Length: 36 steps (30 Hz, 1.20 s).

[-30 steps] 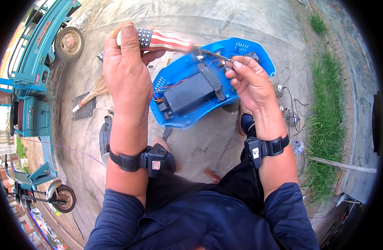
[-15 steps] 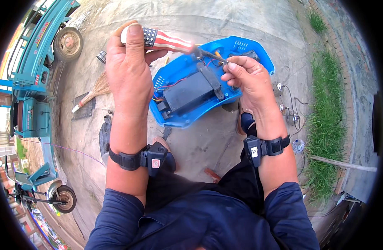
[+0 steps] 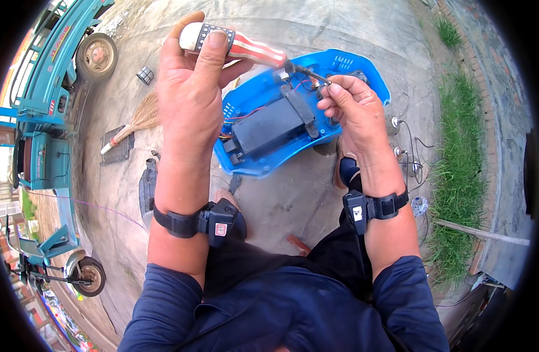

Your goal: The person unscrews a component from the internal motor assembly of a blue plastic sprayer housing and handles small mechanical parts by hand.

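Note:
My left hand (image 3: 193, 82) is closed round a flag-patterned handle (image 3: 254, 51) with stars and red and white stripes, tilted down to the right. From it a dark screwdriver-like shaft (image 3: 307, 73) runs to my right hand (image 3: 348, 108), whose thumb and fingers pinch its end; whether a small piece is there too, I cannot tell. Beyond both hands lies a blue plastic shell (image 3: 263, 164) holding a black box (image 3: 266, 123), a black bracket (image 3: 301, 114) and wires, partly hidden by my hands.
A teal three-wheeled vehicle (image 3: 43, 100) stands on the left. A straw broom (image 3: 134, 126) lies on a grate. Wired round metal parts (image 3: 398, 151) lie at the right, beside a grass strip (image 3: 457, 170) and a pole (image 3: 486, 233). My feet are below the blue shell.
My left hand has risen and shifted right with the handle, which tilts more steeply down to the right. My right hand has moved slightly right, still pinching the shaft's end.

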Each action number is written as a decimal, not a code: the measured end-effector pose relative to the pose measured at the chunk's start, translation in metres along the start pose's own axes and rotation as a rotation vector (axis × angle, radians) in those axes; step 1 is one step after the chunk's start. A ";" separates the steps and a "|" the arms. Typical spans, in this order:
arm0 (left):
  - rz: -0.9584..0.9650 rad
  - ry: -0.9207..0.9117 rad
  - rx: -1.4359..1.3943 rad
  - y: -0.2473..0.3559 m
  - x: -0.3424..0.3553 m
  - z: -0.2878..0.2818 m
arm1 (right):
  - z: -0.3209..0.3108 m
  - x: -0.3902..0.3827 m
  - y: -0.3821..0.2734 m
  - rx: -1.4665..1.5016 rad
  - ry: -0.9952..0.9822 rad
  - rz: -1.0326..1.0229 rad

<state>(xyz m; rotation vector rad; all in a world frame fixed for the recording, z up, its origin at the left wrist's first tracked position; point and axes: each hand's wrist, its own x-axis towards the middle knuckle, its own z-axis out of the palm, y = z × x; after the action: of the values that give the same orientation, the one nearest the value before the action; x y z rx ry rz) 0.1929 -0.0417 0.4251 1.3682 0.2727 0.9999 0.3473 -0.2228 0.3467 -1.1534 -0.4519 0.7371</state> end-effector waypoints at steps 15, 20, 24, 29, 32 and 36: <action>-0.039 0.103 -0.047 -0.003 0.005 -0.010 | 0.003 0.002 -0.019 -0.108 0.021 -0.121; -0.010 0.151 -0.041 0.004 0.011 -0.022 | -0.025 0.009 -0.021 -0.027 0.113 -0.151; 0.058 0.176 0.061 0.010 0.011 -0.024 | -0.031 0.010 -0.022 -0.002 0.182 -0.176; 0.188 0.159 0.298 0.014 0.008 -0.020 | -0.027 0.009 -0.021 -0.034 0.177 -0.169; 0.227 0.100 0.345 0.011 0.006 -0.020 | -0.018 0.007 -0.019 -0.137 0.164 -0.128; 0.257 0.017 0.380 0.003 0.007 -0.022 | -0.014 0.005 -0.006 -0.473 0.078 -0.122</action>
<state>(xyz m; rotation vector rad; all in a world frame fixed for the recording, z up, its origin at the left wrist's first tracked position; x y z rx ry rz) 0.1800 -0.0220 0.4252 1.7728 0.3164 1.2152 0.3618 -0.2293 0.3472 -1.5739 -0.6464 0.4871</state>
